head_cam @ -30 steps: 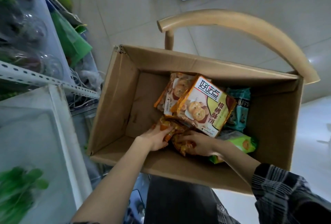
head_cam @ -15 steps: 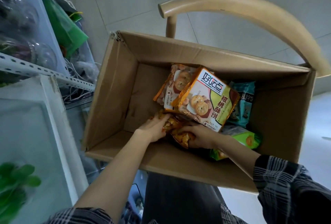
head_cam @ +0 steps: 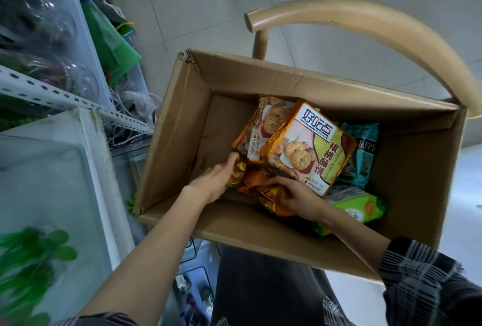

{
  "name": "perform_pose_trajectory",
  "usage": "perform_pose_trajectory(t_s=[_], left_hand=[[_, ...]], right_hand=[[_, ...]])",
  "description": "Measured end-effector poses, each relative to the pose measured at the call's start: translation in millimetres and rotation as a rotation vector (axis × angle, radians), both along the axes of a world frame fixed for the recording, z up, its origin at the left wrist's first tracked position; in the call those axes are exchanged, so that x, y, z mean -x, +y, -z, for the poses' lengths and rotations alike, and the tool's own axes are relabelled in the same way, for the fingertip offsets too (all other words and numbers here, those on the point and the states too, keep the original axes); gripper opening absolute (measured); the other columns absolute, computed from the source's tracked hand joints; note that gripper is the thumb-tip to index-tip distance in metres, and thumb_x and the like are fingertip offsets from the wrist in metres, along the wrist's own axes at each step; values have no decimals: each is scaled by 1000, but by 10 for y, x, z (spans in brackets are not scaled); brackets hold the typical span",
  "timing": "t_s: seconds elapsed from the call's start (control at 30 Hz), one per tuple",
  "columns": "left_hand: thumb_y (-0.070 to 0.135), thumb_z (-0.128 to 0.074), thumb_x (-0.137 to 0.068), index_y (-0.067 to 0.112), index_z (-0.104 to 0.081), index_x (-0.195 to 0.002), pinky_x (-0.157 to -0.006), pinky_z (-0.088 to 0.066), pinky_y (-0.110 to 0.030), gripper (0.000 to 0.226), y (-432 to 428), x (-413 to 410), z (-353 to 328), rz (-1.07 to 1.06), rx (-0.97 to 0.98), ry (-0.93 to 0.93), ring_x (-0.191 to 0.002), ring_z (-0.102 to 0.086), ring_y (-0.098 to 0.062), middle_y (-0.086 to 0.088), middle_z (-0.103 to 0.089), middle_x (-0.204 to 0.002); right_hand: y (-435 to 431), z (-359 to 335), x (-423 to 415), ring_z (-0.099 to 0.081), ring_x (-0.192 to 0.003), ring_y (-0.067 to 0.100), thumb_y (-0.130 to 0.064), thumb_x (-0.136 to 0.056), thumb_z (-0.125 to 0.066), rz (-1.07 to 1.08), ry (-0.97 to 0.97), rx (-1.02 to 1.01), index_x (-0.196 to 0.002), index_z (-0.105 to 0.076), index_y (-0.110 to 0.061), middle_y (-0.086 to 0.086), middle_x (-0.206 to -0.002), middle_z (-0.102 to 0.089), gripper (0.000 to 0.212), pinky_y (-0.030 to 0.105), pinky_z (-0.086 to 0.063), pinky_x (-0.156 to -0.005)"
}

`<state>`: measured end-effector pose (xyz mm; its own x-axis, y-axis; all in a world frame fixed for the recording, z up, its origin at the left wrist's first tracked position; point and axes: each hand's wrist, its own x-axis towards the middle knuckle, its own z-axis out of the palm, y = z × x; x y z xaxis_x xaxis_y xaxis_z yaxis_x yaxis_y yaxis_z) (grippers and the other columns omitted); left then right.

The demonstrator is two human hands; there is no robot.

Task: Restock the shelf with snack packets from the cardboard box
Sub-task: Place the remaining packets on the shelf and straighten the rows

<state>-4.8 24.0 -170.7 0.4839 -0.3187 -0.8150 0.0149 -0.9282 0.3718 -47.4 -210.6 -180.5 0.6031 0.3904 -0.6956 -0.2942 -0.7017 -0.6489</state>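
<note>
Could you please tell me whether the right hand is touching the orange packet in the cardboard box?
Touching. The head view shows the right hand with fingers curled over the orange packet.

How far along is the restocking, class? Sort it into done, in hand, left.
Done: no snack packet visible on the shelf. In hand: the right hand grips the orange packets in the cardboard box, the left hand touching them. Left: cookie packets, teal packet, green packet.
</note>
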Motion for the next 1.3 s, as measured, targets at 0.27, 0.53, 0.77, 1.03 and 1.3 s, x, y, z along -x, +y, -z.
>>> perform_pose_trajectory(t_s=[0.27, 0.53, 0.77, 1.03, 1.3], left_hand=[[2, -41, -93, 40, -23, -103, -82, -45, -38, 43, 169, -84, -120, -250, 137, -160, -104, -50, -22, -7, -47, -127], [-4, -39, -96, 29, -56, -123, -98, -40, -26, 47, 329, -92, -364, -497, 248, -253, -122, -46, -19, -3, -45, -134], [-1, -34, -99, 30, -50, -136, -111, -35, -38, 51, 337, -55, -776, -659, 343, -396, -136, -33, -19, -3, -34, -146], [2, -35, -99, 35, -43, -138, -101, -37, -19, 51, 411, 63, -1365, -685, 357, -555, -119, -33, 0, 12, -32, -134], [44, -41, -97, 38, -42, -133, -84, -38, -20, 37, 439, 287, -1872, -845, 419, -555, -106, -45, 3, 7, -40, -133]], right_hand=[[108, 2, 28, -47, -124, 7, 13, -83, -49, 185, 15, -147, -102, -62, -45, -11, -129, -54, 62, 10, -40, -96], [321, -270, -85, -51, -113, 10, 5, -92, -47, 445, 149, -308, -106, -64, -34, -7, -128, -46, 45, 13, -51, -78], [483, -617, -197, -55, -109, 22, -1, -92, -53, 726, 268, -434, -102, -63, -29, -1, -126, -48, 31, 28, -54, -77], [493, -1119, -384, -67, -99, 21, -28, -57, -84, 792, 236, -529, -101, -60, -33, 2, -118, -58, 50, 36, -58, -76], [657, -1697, -404, -69, -95, 19, -14, -77, -77, 590, 26, -551, -105, -54, -36, 5, -113, -62, 42, 31, -58, -71]])
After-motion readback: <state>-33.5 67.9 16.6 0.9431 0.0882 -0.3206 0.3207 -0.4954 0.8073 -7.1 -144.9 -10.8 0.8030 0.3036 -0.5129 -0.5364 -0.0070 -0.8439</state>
